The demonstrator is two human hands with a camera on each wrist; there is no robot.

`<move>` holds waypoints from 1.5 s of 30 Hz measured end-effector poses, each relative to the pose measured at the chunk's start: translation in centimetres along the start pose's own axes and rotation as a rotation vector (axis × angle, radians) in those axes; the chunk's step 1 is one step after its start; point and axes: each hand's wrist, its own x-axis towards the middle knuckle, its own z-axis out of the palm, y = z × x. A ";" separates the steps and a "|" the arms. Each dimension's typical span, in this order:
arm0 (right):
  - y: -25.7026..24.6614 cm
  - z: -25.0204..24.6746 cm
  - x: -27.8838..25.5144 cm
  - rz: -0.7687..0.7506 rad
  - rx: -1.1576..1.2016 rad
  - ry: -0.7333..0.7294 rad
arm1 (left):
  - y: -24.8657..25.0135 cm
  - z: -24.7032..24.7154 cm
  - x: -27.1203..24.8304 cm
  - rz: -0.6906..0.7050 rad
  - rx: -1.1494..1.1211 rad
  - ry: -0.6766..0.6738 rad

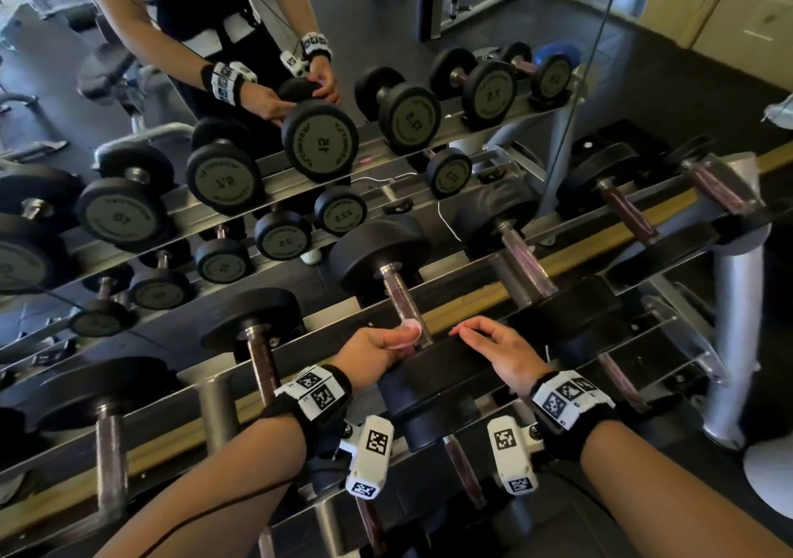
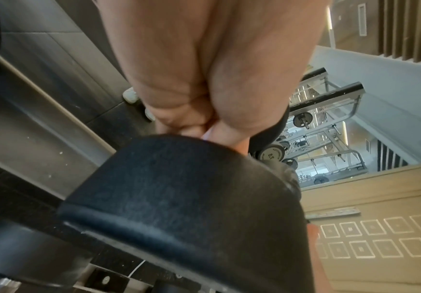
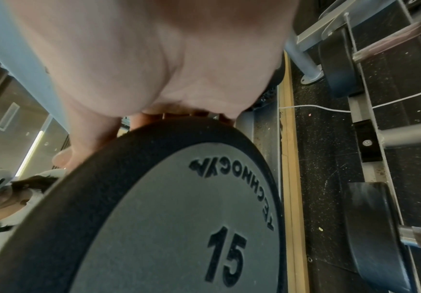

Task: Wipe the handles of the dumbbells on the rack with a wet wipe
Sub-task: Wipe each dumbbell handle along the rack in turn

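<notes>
A black dumbbell marked 15 [image 3: 179, 218] lies on the rack's top tier [image 1: 467, 306], with its near head [image 1: 437, 377] toward me. My left hand [image 1: 386, 343] grips the near end of its dark handle [image 1: 401, 300], and a pale wet wipe [image 1: 410, 328] is pinched between the thumb and the bar. In the left wrist view the curled fingers [image 2: 192, 123] sit just behind the head [image 2: 179, 198]; most of the wipe is hidden. My right hand [image 1: 489, 341] lies on top of the near head, with its fingers [image 3: 179, 115] bent over the far rim.
More dumbbells lie on either side: one to the left [image 1: 261, 356] and two to the right [image 1: 528, 265], [image 1: 626, 214]. A lower tier [image 1: 463, 471] holds others. A mirror [image 1: 257, 128] behind the rack doubles everything. A white cable [image 3: 317, 108] runs across the floor.
</notes>
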 end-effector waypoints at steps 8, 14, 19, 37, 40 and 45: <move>-2.0 0.4 -0.2 -0.044 -0.156 0.069 | 2.7 -2.0 -2.2 0.188 0.323 0.034; -6.1 1.8 1.1 -0.188 -0.379 -0.041 | 4.5 -1.4 -3.4 0.340 0.376 0.112; -7.3 2.1 3.5 -0.262 -0.308 -0.089 | 4.6 0.1 -2.5 0.383 0.367 0.188; -5.8 -4.0 9.5 -0.140 -0.486 -0.157 | -1.1 5.9 -2.3 0.199 0.224 0.840; -5.8 -2.9 10.5 -0.057 -0.479 -0.150 | -2.0 5.6 -3.3 0.161 0.240 0.841; -6.5 0.0 12.4 0.000 -0.269 -0.128 | -2.8 5.4 -3.9 0.128 0.167 0.779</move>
